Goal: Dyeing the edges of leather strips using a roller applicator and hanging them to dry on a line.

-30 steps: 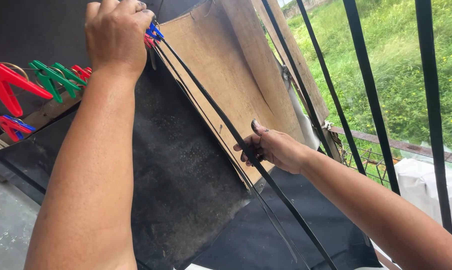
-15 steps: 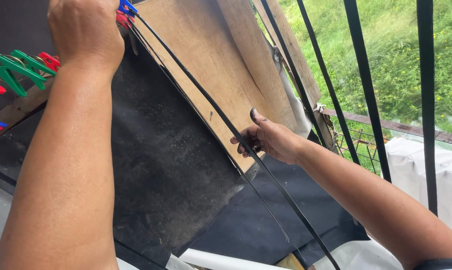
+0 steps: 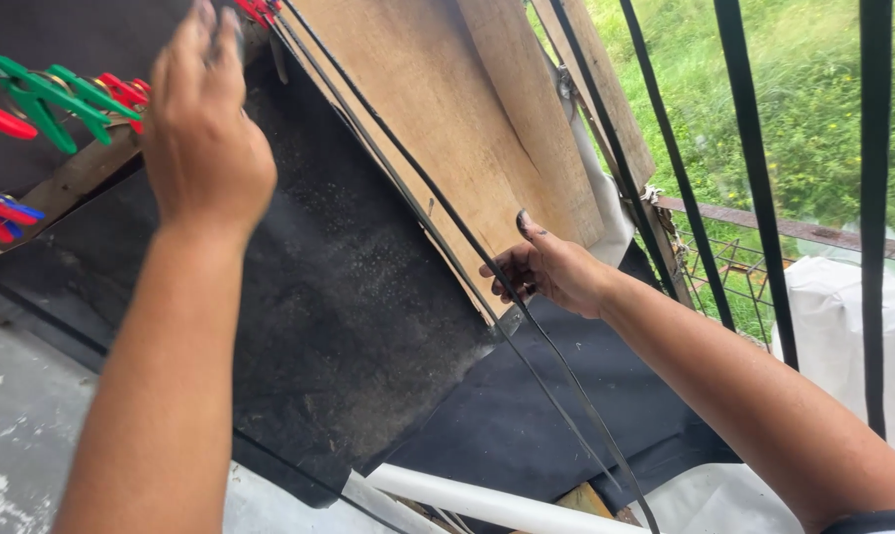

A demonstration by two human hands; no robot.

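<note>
Black strips [image 3: 527, 326], two, gripped by right hand [image 3: 546, 272], left hand [image 3: 205, 138] raised

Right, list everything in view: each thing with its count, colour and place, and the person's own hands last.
black strip: one, maybe two side by side, black, running diagonally from top centre to bottom right
black sheet: one, black and dusty, hanging at centre
wooden boards: at least two, brown, leaning at top centre
clothes pegs: several, green, red and blue, clipped at upper left
railing bars: several, black, at right
white pipe: one, white, bottom centre
white cover: one, white, far right
grass: green, beyond the railing
left hand: raised at the top edge of the black sheet
right hand: gripping the black strip at centre
</note>
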